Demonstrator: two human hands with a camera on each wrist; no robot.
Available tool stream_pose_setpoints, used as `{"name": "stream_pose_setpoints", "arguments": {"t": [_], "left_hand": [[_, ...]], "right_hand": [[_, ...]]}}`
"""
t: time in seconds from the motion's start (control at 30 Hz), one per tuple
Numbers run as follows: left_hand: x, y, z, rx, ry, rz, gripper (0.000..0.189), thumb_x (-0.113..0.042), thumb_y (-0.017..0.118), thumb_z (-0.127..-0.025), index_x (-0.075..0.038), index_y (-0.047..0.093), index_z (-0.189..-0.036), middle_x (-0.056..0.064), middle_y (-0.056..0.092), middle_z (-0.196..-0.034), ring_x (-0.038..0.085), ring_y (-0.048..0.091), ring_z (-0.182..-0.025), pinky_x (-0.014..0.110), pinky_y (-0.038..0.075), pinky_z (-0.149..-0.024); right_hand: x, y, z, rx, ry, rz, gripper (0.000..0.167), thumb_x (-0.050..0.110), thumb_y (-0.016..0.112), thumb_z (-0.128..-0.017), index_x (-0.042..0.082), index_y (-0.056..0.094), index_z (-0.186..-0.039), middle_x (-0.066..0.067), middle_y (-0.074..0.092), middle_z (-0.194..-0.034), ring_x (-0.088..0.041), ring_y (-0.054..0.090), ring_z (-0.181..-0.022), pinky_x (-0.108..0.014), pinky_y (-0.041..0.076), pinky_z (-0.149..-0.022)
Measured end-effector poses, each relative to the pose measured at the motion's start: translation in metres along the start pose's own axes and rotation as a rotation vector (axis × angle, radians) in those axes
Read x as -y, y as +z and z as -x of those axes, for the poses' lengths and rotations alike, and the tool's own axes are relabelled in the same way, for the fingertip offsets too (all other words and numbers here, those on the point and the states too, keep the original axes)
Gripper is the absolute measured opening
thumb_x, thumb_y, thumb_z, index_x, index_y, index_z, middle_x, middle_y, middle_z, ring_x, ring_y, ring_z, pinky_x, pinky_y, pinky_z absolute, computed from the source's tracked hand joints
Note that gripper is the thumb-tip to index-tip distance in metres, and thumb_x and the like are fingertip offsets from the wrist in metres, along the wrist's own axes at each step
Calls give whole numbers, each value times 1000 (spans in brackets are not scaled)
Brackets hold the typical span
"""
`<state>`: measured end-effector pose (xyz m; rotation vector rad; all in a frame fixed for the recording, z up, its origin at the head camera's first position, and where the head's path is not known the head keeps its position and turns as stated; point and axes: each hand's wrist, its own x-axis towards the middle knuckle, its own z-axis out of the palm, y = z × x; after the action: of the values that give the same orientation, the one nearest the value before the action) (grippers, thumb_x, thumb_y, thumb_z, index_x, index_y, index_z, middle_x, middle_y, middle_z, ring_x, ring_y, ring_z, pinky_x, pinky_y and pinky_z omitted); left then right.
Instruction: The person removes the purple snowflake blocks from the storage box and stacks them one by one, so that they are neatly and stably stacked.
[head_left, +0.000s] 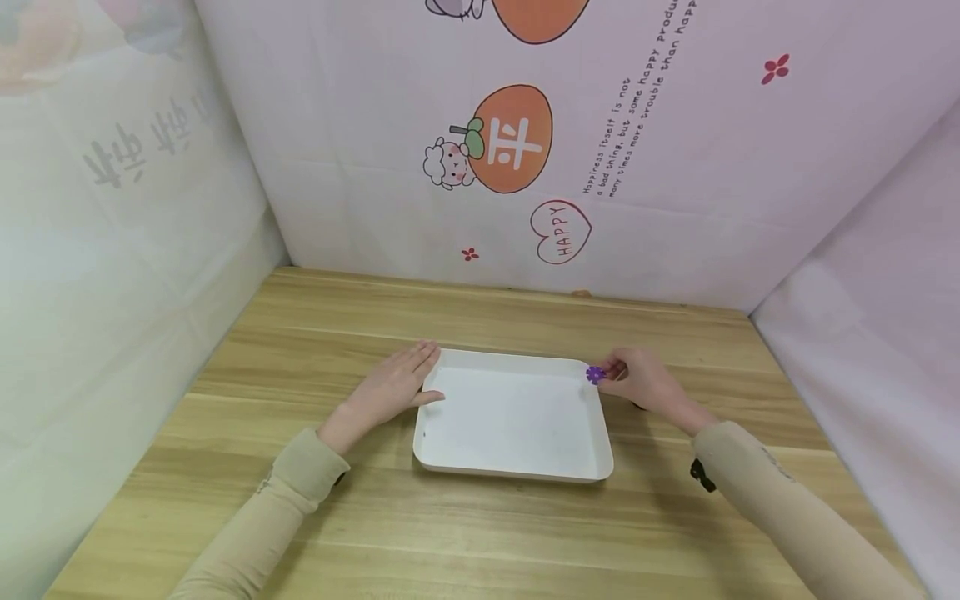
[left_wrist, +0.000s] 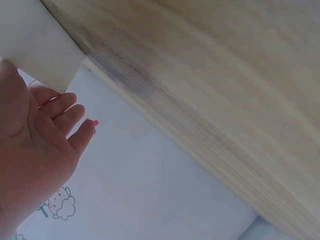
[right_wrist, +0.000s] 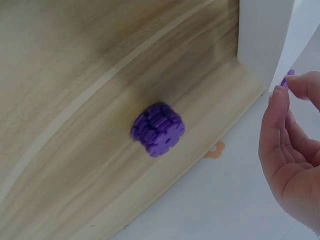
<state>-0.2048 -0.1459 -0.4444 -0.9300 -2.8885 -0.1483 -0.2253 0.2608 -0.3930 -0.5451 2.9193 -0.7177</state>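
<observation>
A white rectangular tray (head_left: 513, 477) lies on the wooden table. My left hand (head_left: 393, 383) rests at its far left corner, fingers nearly straight along the rim and thumb reaching over the left wall. In the left wrist view, the tray corner (left_wrist: 47, 55) partly covers the fingers of that hand (left_wrist: 40, 130). Between thumb and fingertips, my right hand (head_left: 647, 383) pinches a purple snowflake-shaped building disc (head_left: 595, 375) at the tray's far right corner. Only a sliver of this disc shows in the right wrist view. Beside the tray lies a purple stack of notched discs (right_wrist: 159, 130).
A white printed cloth (head_left: 360, 167) hangs behind the table, with more pale cloth (head_left: 885, 250) along both sides. The wooden tabletop (head_left: 480, 533) extends around the tray. A small dark speck (head_left: 424, 433) shows near the tray's left wall.
</observation>
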Motion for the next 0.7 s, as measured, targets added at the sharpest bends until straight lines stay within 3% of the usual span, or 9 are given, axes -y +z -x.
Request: {"name": "stream_pose_setpoints", "arguments": {"t": [0.7], "left_hand": [[-2, -3, 1, -30, 23, -21, 79, -51, 57, -96, 7, 40, -147, 23, 42, -154, 35, 41, -145, 49, 41, -117]], "right_hand": [[-40, -18, 18, -18, 111, 19, 28, 11, 73, -85, -9, 67, -103, -21, 71, -94, -26, 67, -83, -34, 60, -69]]}}
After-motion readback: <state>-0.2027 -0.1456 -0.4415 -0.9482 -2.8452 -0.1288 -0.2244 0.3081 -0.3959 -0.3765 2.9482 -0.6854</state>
